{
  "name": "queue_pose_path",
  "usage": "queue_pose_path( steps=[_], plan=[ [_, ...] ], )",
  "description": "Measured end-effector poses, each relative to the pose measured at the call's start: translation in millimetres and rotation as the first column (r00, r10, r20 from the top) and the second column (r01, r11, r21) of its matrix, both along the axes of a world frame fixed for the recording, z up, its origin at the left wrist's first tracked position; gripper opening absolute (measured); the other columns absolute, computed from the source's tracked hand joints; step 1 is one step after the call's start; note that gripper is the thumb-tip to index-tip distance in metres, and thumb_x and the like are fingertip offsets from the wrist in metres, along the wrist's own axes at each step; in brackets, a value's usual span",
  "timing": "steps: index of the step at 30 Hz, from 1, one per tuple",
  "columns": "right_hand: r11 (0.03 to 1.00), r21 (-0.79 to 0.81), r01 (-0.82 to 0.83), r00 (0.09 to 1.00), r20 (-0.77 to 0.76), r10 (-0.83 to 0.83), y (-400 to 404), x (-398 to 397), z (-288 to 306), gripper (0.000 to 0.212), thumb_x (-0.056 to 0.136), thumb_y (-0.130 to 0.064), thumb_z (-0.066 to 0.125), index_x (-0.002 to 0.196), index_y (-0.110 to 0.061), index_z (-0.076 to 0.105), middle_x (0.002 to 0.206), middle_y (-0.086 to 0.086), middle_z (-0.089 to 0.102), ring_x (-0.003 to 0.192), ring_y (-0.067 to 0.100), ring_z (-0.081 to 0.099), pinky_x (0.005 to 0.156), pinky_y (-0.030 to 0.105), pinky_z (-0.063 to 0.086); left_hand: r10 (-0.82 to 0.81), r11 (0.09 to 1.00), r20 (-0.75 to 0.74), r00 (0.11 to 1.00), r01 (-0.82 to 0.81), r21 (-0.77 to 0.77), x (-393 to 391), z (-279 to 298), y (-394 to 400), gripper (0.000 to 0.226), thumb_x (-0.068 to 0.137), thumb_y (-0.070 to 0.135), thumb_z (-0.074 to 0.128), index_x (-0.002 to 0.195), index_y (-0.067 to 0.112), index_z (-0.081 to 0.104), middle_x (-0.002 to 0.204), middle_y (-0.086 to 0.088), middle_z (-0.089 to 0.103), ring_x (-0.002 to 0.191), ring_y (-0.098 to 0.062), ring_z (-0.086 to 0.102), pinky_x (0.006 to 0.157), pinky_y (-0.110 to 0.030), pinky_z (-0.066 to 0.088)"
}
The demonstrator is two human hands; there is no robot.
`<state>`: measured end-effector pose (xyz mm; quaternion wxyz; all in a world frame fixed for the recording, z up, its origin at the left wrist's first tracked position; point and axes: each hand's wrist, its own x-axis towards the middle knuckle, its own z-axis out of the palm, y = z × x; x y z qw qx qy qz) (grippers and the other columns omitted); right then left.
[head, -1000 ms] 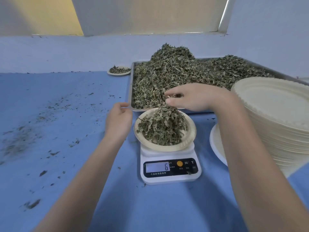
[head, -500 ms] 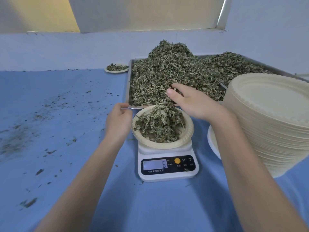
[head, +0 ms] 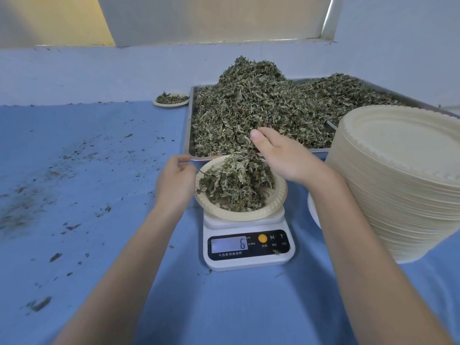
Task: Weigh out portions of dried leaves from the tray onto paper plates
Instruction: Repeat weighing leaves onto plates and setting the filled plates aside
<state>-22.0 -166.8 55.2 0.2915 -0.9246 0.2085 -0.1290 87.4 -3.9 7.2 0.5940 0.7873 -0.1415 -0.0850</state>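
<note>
a tall stack of cream paper plates (head: 403, 180) crowds the bench's right edge, hiding the near right corner of the steel tray (head: 190, 120). a small filled paper plate (head: 171, 99) sits by the back wall. the blue bench cloth (head: 87, 170) is littered with leaf crumbs. the cream paper plate of dried leaves (head: 240, 188) rests on the white digital scale (head: 249, 245), which reads 6. my left hand (head: 174, 180) pinches its left rim. my right hand (head: 283, 155), fingers loosely curled, reaches over it into the heaped dried leaves (head: 249, 110); whether it holds any, i cannot tell.
</note>
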Motion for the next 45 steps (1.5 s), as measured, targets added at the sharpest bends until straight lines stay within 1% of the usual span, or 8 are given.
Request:
queue_pose_path(
  steps=[21, 24, 27, 31, 37, 41, 43, 45],
  plan=[
    [0.972, 0.128, 0.199, 0.976, 0.067, -0.208, -3, 15, -6, 0.060, 0.100, -0.053, 0.015, 0.135, -0.013, 0.043, 0.133, 0.009, 0.052, 0.111, 0.020, 0.045, 0.081, 0.028, 0.025, -0.003, 1.000, -0.065, 0.998, 0.004, 0.005, 3, -4, 3, 0.023, 0.091, 0.018, 0.049, 0.113, 0.022, 0.054, 0.099, 0.003, 0.058, 0.106, -0.023, 0.057, 0.099, -0.045, 0.044],
    [0.933, 0.281, 0.226, 0.960, 0.097, -0.262, 0, 5, -24, 0.065, 0.098, -0.059, 0.014, 0.143, -0.019, 0.037, 0.145, 0.002, 0.043, 0.130, 0.018, 0.039, 0.088, 0.028, 0.024, -0.041, 0.998, -0.083, 0.996, 0.036, -0.059, -12, -7, 0, 0.021, 0.093, 0.028, 0.050, 0.113, 0.027, 0.056, 0.114, 0.003, 0.059, 0.103, -0.014, 0.053, 0.093, -0.032, 0.039],
    [0.801, 0.561, 0.209, 0.948, 0.085, -0.307, 15, -5, -40, 0.068, 0.093, -0.067, 0.014, 0.149, -0.030, 0.025, 0.153, -0.006, 0.030, 0.140, 0.016, 0.027, 0.110, 0.040, 0.021, -0.070, 0.989, -0.081, 0.994, 0.058, -0.140, -32, -9, -8, 0.038, 0.098, 0.032, 0.045, 0.136, 0.028, 0.045, 0.126, 0.012, 0.048, 0.113, -0.005, 0.042, 0.092, -0.025, 0.028],
    [0.757, 0.625, 0.191, 0.911, 0.175, -0.374, 25, 0, -30, 0.066, 0.093, -0.068, 0.015, 0.147, -0.032, 0.031, 0.152, -0.011, 0.031, 0.140, 0.014, 0.028, 0.109, 0.041, 0.022, 0.002, 0.978, -0.042, 0.999, -0.011, -0.209, -32, 5, -9, 0.047, 0.100, 0.029, 0.042, 0.146, 0.027, 0.031, 0.146, 0.011, 0.037, 0.129, -0.007, 0.037, 0.092, -0.019, 0.031],
    [0.816, 0.576, 0.050, 0.925, 0.281, -0.256, 45, 52, 9, 0.064, 0.096, -0.061, 0.019, 0.145, -0.023, 0.035, 0.149, -0.004, 0.037, 0.137, 0.017, 0.033, 0.113, 0.044, 0.024, 0.148, 0.955, 0.030, 0.988, -0.136, -0.262, 23, 32, 19, 0.041, 0.101, 0.022, 0.040, 0.142, 0.020, 0.038, 0.144, 0.002, 0.042, 0.127, -0.014, 0.044, 0.107, -0.035, 0.036],
    [0.849, 0.528, 0.002, 0.954, 0.253, -0.160, 64, 110, 22, 0.060, 0.099, -0.056, 0.018, 0.143, -0.020, 0.038, 0.143, 0.002, 0.043, 0.132, 0.022, 0.038, 0.095, 0.034, 0.028, 0.252, 0.950, 0.032, 0.967, -0.241, -0.201, 82, 41, 43, 0.040, 0.099, 0.011, 0.039, 0.139, 0.019, 0.042, 0.141, -0.002, 0.043, 0.111, -0.017, 0.048, 0.075, -0.023, 0.041],
    [0.847, 0.531, -0.023, 0.969, 0.219, -0.111, 73, 142, 23, 0.061, 0.099, -0.055, 0.017, 0.144, -0.018, 0.035, 0.144, 0.004, 0.041, 0.132, 0.023, 0.038, 0.094, 0.034, 0.030, 0.286, 0.943, 0.009, 0.958, -0.280, -0.177, 111, 43, 52, 0.039, 0.099, 0.011, 0.041, 0.137, 0.017, 0.043, 0.141, -0.005, 0.044, 0.112, -0.020, 0.047, 0.080, -0.030, 0.038],
    [0.837, 0.546, -0.030, 0.983, 0.168, -0.074, 77, 172, 23, 0.064, 0.099, -0.055, 0.016, 0.148, -0.016, 0.029, 0.153, 0.005, 0.030, 0.139, 0.024, 0.030, 0.107, 0.038, 0.027, 0.328, 0.932, -0.014, 0.945, -0.326, -0.158, 138, 42, 55, 0.037, 0.100, 0.015, 0.043, 0.137, 0.014, 0.044, 0.139, -0.005, 0.045, 0.108, -0.019, 0.047, 0.082, -0.030, 0.037]
  ],
)
